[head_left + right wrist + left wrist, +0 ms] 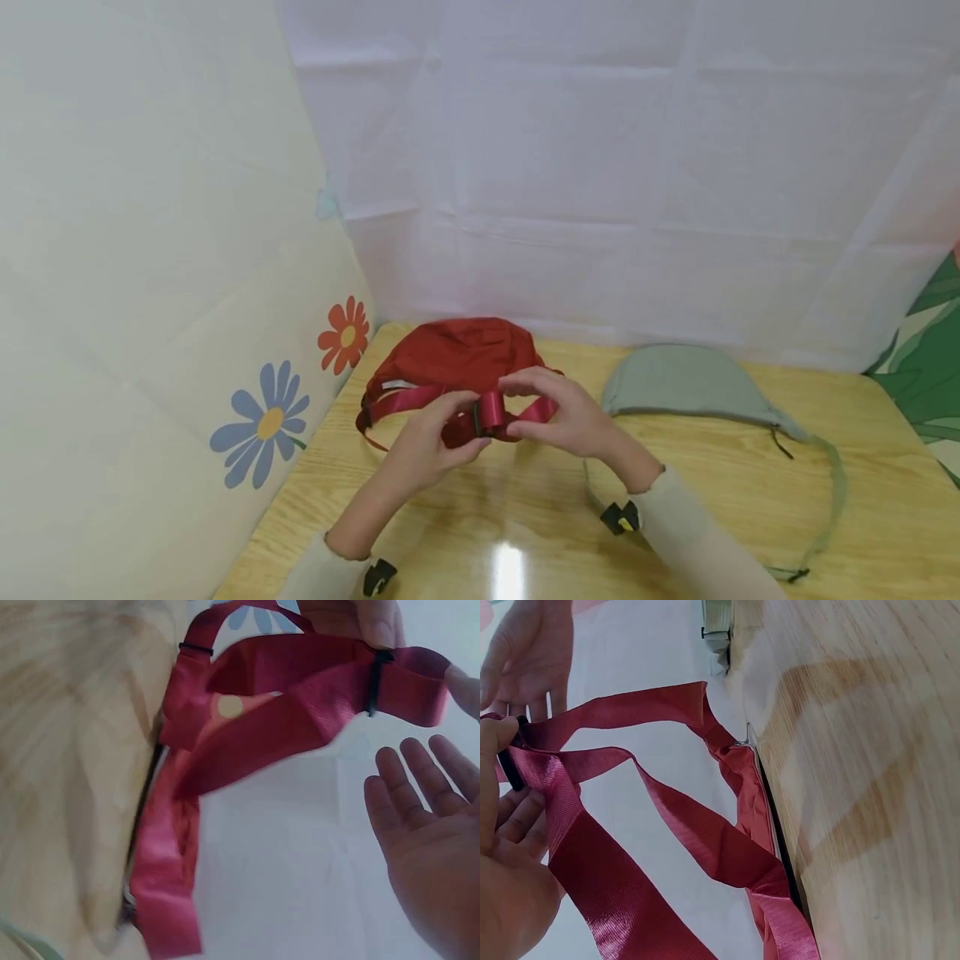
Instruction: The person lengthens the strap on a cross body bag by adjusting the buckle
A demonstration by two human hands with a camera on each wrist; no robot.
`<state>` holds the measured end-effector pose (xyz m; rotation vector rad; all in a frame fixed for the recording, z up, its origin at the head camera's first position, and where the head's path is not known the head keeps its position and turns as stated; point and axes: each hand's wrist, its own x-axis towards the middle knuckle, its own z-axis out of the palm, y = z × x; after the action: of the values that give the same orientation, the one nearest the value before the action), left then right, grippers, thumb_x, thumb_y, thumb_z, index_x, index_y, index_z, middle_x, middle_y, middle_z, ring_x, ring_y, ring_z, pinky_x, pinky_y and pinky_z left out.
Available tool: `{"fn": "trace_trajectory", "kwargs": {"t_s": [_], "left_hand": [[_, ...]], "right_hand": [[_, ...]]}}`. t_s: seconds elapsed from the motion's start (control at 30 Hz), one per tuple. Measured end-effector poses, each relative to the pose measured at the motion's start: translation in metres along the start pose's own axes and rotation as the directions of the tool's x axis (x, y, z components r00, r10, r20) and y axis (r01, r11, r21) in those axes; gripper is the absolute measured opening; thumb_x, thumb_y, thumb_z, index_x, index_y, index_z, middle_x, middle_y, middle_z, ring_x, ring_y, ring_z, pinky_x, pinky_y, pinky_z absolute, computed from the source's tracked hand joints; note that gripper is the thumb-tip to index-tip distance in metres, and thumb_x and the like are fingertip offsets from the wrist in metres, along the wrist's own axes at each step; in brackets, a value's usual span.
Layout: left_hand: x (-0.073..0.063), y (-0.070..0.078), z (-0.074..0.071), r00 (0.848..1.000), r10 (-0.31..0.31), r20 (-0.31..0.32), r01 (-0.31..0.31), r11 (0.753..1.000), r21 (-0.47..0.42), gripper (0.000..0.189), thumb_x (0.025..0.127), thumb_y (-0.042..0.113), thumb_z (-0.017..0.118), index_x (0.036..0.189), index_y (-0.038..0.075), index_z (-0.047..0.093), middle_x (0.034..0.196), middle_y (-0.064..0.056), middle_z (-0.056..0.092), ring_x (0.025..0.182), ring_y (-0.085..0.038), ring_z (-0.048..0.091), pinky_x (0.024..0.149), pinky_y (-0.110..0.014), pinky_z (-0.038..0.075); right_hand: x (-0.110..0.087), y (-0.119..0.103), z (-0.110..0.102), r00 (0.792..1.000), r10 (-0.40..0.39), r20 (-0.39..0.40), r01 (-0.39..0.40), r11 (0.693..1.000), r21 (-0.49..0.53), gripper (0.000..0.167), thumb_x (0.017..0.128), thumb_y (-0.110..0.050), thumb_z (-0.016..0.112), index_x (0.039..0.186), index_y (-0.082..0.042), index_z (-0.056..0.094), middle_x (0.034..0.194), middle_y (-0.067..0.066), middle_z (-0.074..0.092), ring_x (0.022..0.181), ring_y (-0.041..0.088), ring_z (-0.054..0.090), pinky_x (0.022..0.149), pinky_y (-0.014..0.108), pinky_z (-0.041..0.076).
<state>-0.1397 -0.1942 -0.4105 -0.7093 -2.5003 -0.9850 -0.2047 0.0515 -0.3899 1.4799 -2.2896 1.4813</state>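
With left hand (429, 447) pinches the buckle (373, 684) of the red strap (622, 892) and, with right hand (566, 412) loosely open, only touches its loop (415, 696) by thumb, near the red bag (457, 354) on the table (450, 537), seemingly adjusting length and next needing a firm grip there.

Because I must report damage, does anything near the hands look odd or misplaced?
Nothing looks damaged or misplaced. The shiny crimson fabric strap only bulges in a loop at the flat black slider, which the left hand holds.
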Motion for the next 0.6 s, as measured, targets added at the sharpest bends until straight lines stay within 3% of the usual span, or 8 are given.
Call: {"fn": "trace_trajectory", "kwargs": {"t_s": [0.23, 0.43, 0.6], "left_hand": [[0.002, 0.003, 0.001, 1.000, -0.006, 0.031, 0.005, 0.999, 0.034, 0.051, 0.083, 0.021, 0.085, 0.127, 0.011, 0.062, 0.117, -0.003, 0.069, 0.102, -0.016, 0.066, 0.083, -0.035, 0.059], [0.004, 0.004, 0.004, 0.999, -0.007, 0.042, 0.005, 0.999, 0.053, 0.049, 0.083, 0.022, 0.085, 0.125, 0.011, 0.063, 0.117, -0.003, 0.068, 0.104, -0.016, 0.065, 0.085, -0.035, 0.058], [0.005, 0.003, 0.007, 0.999, -0.004, 0.037, 0.002, 0.999, 0.054, 0.048, 0.082, 0.023, 0.086, 0.124, 0.011, 0.064, 0.115, -0.003, 0.069, 0.103, -0.015, 0.064, 0.085, -0.035, 0.058]], "right_hand": [[0.007, -0.018, -0.014, 0.996, 0.002, 0.092, 0.011, 0.990, -0.142, 0.055, 0.086, -0.025, 0.083, 0.134, -0.011, 0.062, 0.131, 0.004, 0.065, 0.121, 0.021, 0.060, 0.101, 0.045, 0.050], [0.011, -0.027, -0.012, 0.990, 0.040, 0.136, 0.006, 0.947, -0.322, 0.053, 0.086, -0.034, 0.083, 0.130, -0.009, 0.066, 0.127, -0.001, 0.066, 0.119, 0.015, 0.057, 0.101, 0.038, 0.050], [0.011, -0.027, -0.010, 0.988, 0.078, 0.134, -0.027, 0.937, -0.350, 0.041, 0.087, -0.032, 0.082, 0.121, -0.012, 0.069, 0.117, -0.004, 0.069, 0.112, 0.015, 0.060, 0.096, 0.036, 0.052]]}}
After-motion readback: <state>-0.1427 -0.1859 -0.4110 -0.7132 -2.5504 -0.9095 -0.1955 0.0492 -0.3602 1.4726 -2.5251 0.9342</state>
